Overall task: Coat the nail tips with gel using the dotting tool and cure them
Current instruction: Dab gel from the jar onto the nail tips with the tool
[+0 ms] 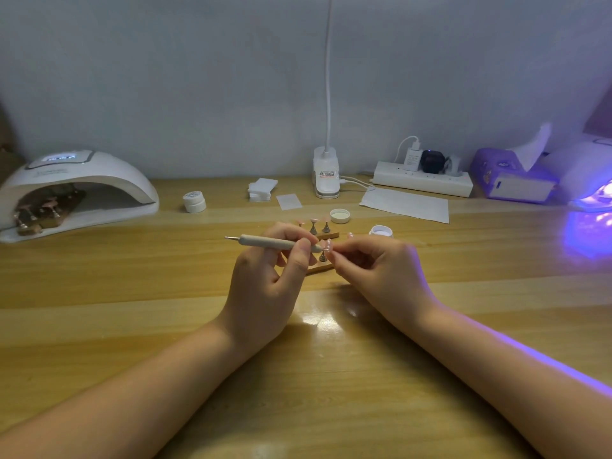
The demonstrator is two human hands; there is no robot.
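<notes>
- The nail tip (326, 245) sat on a small stand at the middle of the table (132, 266), between the two hands; it looked pink with pale glints, though too small to read whether gel covered it
- The dotting tool (275, 242) lay nearly level, its working end at the tip, its spare end pointing left
- The left hand (265, 283) had fingers and thumb curled round the tool, pen-style; the right hand (381, 270) pinched at the tip or its stand, fingers bent in close; which of the two it held could not be told
- To do this step well, I judged: keep the right hand steadying the stand; draw gel in light strokes, stopping short of the edges; reload from the open jar (381, 231) just to the right
- More tips on stands (319, 226) stood just beyond on a wooden holder; the lid (340, 216) lay farther off
- The left lamp (76, 190) at far left held another rack, its tips dim; a right lamp (592, 190) glowed violet, cut off by the frame edge; its contents were hidden
</notes>
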